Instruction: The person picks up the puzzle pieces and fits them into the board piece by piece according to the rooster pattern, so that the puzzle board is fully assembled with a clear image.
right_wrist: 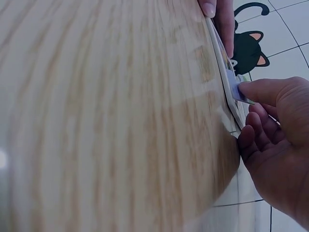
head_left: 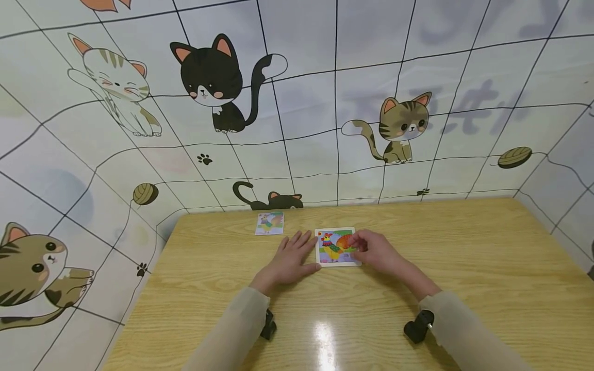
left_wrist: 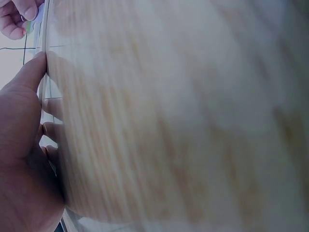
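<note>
A rooster jigsaw puzzle [head_left: 329, 249] in a white frame lies flat on the table between the two hands. My left hand [head_left: 291, 262] rests palm down with spread, straight fingers, its thumb and index finger at the frame's left side. At the right side, my right hand [head_left: 378, 252] pinches a thin puzzle piece [right_wrist: 239, 93] between thumb and fingers, tilted over the puzzle's edge. The piece shows purple and green in the right wrist view; its far side is hidden by the fingers. In the left wrist view the left thumb [left_wrist: 35, 71] touches the frame's edge.
A small picture card [head_left: 269, 223] with the same rooster lies behind the left hand, near the wall. The wooden table [head_left: 464, 247] meets a wall [head_left: 315, 103] printed with cats. A black wrist camera [head_left: 418, 326] sits at the right cuff, another [head_left: 268, 324] at the left.
</note>
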{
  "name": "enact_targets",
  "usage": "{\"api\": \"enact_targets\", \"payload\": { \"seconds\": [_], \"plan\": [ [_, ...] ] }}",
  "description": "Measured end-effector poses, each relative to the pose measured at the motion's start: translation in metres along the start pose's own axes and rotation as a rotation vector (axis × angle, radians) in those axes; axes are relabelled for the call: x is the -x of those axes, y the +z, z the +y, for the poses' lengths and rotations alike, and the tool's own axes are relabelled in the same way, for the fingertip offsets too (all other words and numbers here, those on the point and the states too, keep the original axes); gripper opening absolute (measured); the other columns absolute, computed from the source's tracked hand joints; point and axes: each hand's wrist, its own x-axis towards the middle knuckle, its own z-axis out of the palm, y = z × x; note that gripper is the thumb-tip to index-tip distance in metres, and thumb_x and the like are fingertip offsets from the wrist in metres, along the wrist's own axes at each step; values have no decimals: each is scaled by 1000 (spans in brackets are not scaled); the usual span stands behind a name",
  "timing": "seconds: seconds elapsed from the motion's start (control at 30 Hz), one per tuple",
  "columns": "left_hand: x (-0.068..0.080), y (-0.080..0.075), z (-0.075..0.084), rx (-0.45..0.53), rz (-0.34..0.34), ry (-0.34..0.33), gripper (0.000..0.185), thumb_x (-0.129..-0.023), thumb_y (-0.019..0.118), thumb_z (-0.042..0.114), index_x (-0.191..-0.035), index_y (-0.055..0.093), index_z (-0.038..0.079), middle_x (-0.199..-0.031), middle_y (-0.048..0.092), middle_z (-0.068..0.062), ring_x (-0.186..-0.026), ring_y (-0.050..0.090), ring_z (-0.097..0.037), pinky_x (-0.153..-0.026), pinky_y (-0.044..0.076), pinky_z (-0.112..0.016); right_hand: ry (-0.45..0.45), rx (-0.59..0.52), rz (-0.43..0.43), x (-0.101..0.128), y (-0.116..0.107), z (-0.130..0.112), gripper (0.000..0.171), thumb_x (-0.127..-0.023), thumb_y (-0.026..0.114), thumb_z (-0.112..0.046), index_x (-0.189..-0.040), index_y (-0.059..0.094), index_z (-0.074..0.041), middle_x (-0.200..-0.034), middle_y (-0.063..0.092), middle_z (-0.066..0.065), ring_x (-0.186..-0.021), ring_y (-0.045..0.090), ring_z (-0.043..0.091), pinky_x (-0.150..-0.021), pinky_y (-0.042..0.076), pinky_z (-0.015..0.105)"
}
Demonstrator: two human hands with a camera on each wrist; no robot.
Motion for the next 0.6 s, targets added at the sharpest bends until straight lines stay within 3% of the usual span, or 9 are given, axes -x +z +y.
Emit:
{"api": "enact_targets", "payload": {
  "seconds": [0.3,0.6],
  "plan": [
    [0,0,0,-1,3,-6,76,-103,54,51,-164,26,15,-171,14,-7,-157,5,-32,-122,2,-59,34,49,-28,-2,1,2,19,-91,75,-3,-108,68,0,-95,62,5,-85,53,20,-75,47,33],
    [-1,0,-1,-5,3,-5,76,-103,54,51,-164,27,15,-171,14,-7,-157,6,-32,-122,3,-59,13,77,-38,-3,2,5,17,-91,75,-4,-107,70,0,-93,59,4,-84,52,19,-73,45,31]
  ]
}}
